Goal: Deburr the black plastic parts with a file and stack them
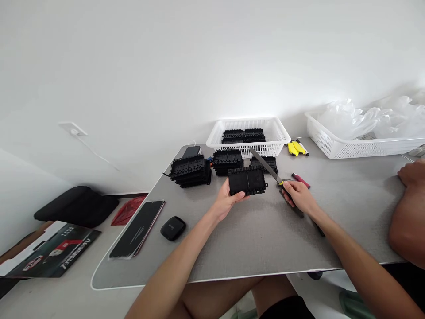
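Observation:
My left hand [226,199] grips a flat black plastic part [242,181] with toothed edges by its lower left side, thumb on the front. The part is held up above the grey table [239,248]. My right hand [297,195] is closed around the handle of a flat metal file [267,166], its blade slanting up and left just beyond the part's upper right corner. Whether blade and part touch I cannot tell. Behind them stand stacks of similar black parts [191,170], [227,160], and a smaller stack [270,164] partly hidden by the file.
A white basket [247,150] at the back holds more black parts. Plastic bags [352,119] fill another white basket [372,150]. Yellow-handled tools [295,148] and a red-handled tool [301,180] lie right. A phone [137,230] and black case [173,228] lie left. Another person's arm [408,212] rests right.

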The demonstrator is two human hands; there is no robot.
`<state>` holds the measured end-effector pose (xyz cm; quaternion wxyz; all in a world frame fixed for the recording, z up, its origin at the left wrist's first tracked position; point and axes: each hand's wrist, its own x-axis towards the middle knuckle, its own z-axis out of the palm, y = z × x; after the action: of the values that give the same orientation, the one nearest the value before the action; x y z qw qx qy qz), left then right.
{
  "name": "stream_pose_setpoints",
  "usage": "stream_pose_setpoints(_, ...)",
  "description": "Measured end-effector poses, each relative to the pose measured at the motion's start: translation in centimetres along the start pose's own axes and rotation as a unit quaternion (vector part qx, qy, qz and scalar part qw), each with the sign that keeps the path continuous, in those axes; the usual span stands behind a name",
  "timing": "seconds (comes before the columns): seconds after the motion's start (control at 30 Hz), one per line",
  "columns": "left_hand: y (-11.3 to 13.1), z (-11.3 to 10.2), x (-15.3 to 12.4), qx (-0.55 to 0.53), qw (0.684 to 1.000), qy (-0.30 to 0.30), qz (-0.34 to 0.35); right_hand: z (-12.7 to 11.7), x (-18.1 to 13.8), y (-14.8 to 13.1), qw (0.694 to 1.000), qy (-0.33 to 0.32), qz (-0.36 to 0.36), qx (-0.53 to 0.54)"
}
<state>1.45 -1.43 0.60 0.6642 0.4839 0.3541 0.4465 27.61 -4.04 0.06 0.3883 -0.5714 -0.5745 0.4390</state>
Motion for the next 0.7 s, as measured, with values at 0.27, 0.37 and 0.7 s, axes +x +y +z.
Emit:
stream_pose_setpoints(0.27,-0.3,0.4,-0.2,-0.027,0.998,-0.048,-0.005,2.2,-1.1,-1.5,0.991,-0.04,0.014,0.126)
stream_pose_setpoints(0.37,-0.4,0.7,-0.4,-0.04,0.995,-0.087,-0.016,2.8,-1.3,-1.8,0.992,-0.05,0.012,0.116)
stream_pose_setpoints(0.7,-0.4,0.5,-0.6,0.014,0.993,-0.113,-0.014,2.8,-1.2,-1.6,0.992,0.013,-0.009,0.123)
